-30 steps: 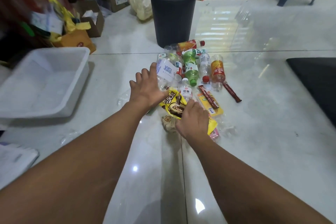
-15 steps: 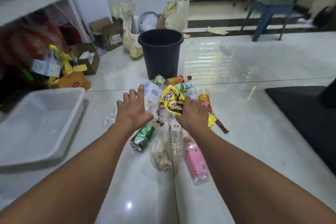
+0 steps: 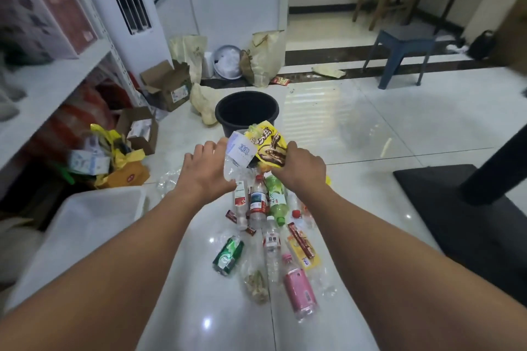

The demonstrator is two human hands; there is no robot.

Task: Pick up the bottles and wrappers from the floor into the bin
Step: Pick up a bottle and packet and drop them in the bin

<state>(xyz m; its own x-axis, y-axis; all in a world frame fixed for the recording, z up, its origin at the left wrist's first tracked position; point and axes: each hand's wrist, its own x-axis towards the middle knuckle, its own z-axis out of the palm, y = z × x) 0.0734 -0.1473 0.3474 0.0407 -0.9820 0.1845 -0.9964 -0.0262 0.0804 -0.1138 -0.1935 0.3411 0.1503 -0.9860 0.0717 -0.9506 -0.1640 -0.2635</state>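
My left hand (image 3: 203, 173) grips a clear plastic bottle with a white label (image 3: 238, 152), lifted off the floor. My right hand (image 3: 302, 167) holds a yellow snack wrapper (image 3: 269, 144) raised beside it. Both are just in front of the black bin (image 3: 246, 111), below its rim in the view. On the floor under my arms lie several bottles, among them a green one (image 3: 276, 198), a red-labelled one (image 3: 259, 204) and a pink one (image 3: 299, 288), plus a green can (image 3: 228, 255), a yellow wrapper (image 3: 302, 251) and a clear bag of scraps (image 3: 256, 285).
A white plastic tub (image 3: 94, 216) sits on the floor at left, beside yellow bags and cardboard boxes (image 3: 137, 128) under a shelf. A dark mat with a black post (image 3: 467, 208) lies at right. A blue stool (image 3: 399, 57) stands farther back.
Both hands have lifted from the floor pile, the left with the clear bottle and the right with the yellow wrapper, and moved toward the bin. The view has tilted up.
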